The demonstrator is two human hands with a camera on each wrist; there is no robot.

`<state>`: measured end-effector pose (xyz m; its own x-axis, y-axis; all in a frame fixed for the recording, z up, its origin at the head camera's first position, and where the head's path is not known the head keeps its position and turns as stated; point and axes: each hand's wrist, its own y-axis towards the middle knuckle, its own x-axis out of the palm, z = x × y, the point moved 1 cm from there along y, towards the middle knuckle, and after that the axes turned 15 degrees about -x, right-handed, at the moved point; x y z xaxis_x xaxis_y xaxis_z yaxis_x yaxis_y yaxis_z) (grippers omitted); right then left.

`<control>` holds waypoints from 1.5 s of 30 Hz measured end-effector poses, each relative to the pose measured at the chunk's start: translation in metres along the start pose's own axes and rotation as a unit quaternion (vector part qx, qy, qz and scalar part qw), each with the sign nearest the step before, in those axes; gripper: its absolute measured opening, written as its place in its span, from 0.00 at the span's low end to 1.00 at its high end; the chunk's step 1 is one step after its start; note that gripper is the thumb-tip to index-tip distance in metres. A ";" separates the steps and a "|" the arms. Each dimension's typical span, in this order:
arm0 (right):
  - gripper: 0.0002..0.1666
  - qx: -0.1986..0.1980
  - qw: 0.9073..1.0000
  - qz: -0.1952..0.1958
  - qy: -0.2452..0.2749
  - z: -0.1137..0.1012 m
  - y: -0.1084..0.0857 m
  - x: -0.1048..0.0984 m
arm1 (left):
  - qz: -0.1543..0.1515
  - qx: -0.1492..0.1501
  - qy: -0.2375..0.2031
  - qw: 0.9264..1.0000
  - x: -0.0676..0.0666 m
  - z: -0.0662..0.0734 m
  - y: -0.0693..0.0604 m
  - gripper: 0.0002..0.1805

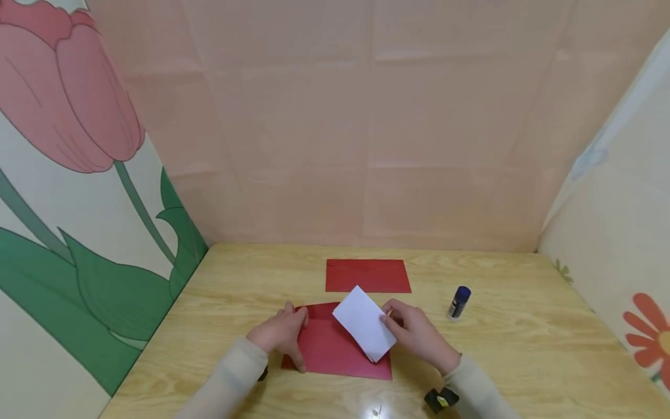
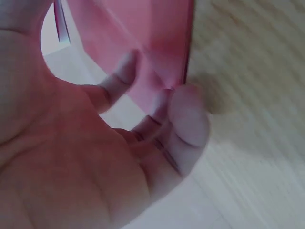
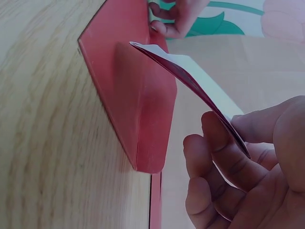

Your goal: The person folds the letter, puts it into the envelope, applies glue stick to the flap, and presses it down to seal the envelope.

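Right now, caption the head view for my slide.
Left hand holds red envelope; right hand pinches white paper above it, blue-capped stick at right.

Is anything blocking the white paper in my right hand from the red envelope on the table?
Nothing visible is: the white paper, held by the right hand, hangs above the red envelope with open air between.

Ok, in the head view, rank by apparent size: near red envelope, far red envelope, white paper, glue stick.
1. Near red envelope, even partly covered
2. Far red envelope and white paper: too close to rank, and the paper is nearer the camera
3. Glue stick
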<state>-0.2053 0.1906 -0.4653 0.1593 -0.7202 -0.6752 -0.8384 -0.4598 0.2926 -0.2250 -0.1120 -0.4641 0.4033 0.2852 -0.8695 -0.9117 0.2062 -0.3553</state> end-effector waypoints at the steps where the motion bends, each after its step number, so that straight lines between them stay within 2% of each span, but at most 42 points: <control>1: 0.03 0.000 1.000 0.000 0.001 0.000 0.000 0.000 | -0.005 0.000 -0.002 1.000 0.000 0.000 0.001 0.42; 7: 0.02 -0.011 1.000 0.003 -0.003 0.001 -0.002 0.001 | -0.011 -0.004 0.001 1.000 0.002 0.002 0.003 0.47; 11: 0.03 -0.014 1.000 0.002 0.001 0.001 -0.001 -0.001 | -0.014 -0.007 0.000 1.000 0.000 0.007 0.004 0.45; 22: 0.02 -0.005 1.000 -0.005 0.004 -0.001 -0.002 0.000 | -0.027 -0.041 0.028 0.998 0.001 0.010 0.011 0.48; 25: 0.03 0.003 1.000 0.001 0.006 -0.001 -0.001 0.000 | -0.024 -0.031 0.027 0.999 0.001 0.009 0.011 0.48; 32: 0.05 -0.011 1.000 0.018 0.003 -0.003 0.004 0.001 | -0.020 0.001 0.036 0.999 -0.002 0.009 0.011 0.49; 36: 0.04 -0.007 1.000 0.030 0.007 -0.005 0.007 0.003 | -0.023 0.013 0.044 0.999 -0.003 0.009 0.010 0.49; 40: 0.04 0.003 0.998 0.057 0.024 -0.004 0.009 0.004 | -0.020 0.024 0.047 0.998 -0.002 0.009 0.009 0.50; 45: 0.06 0.005 0.994 0.100 0.041 -0.002 0.009 0.003 | -0.002 0.037 0.054 0.998 0.002 0.012 0.006 0.50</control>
<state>-0.2109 0.1833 -0.4638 0.0300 -0.8373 -0.5459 -0.8626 -0.2977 0.4091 -0.2287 -0.0995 -0.4635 0.3918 0.1820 -0.9019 -0.9004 0.2775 -0.3351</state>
